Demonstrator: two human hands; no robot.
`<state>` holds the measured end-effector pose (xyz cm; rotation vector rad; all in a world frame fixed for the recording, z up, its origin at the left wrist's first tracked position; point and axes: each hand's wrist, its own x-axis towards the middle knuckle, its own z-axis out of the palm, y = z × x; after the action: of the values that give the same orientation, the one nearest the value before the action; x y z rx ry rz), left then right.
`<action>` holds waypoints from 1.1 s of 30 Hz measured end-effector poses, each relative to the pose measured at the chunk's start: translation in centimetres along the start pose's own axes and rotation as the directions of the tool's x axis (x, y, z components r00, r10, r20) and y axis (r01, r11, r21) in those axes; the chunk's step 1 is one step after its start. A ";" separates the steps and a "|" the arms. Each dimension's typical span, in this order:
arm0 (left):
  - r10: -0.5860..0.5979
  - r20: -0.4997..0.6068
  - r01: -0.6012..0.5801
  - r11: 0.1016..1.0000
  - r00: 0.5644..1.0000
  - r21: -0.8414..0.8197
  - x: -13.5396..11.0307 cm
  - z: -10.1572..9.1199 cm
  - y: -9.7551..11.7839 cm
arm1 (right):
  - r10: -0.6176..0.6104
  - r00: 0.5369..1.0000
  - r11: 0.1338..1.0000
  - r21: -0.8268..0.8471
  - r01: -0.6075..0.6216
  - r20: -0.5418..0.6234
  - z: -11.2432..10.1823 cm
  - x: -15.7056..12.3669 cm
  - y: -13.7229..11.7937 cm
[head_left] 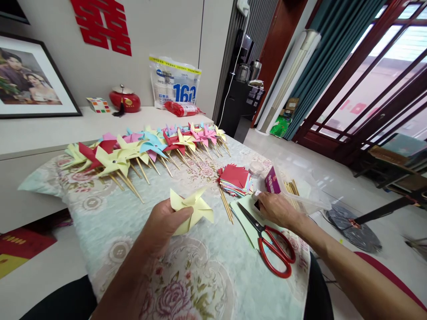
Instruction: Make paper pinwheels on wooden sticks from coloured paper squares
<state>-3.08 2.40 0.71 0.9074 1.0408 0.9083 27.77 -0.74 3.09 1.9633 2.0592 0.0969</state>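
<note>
My left hand (164, 222) pinches a folded yellow paper pinwheel (193, 209) just above the floral tablecloth (200, 275). My right hand (274, 208) rests palm down at the table's right side, fingers curled on something small I cannot make out, beside a purple box (272, 181) and a small clear jar (255, 170). Red-handled scissors (271, 246) lie on pale green paper (245, 220) just under that hand. A few wooden sticks (227, 205) lie between the two hands.
A long row of finished paper pinwheels on sticks (147, 149) crosses the far side of the table. A stack of coloured paper squares (235, 180) sits right of centre, next to a clear tray of sticks (296, 193). A low shelf with a red pot (125, 100) stands behind.
</note>
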 end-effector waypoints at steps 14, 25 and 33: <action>-0.054 0.040 0.057 0.994 0.998 -0.091 -0.1 0.7 0.2 | 0.123 0.953 0.824 0.564 0.057 -0.276 -0.9 -0.3 -5.1; -0.036 0.022 0.040 0.976 0.999 -0.216 0.6 -0.2 -0.6 | 0.282 0.936 0.433 0.898 0.071 -0.210 -0.2 5.1 -14.8; -0.010 -0.048 0.005 0.993 0.999 -0.115 -0.2 0.2 0.1 | 0.243 0.940 0.487 0.868 0.095 -0.239 1.8 4.7 -14.3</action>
<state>-2.90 2.23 0.91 0.7886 1.0224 0.9780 14.33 2.63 -2.99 2.7630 2.5188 -0.8657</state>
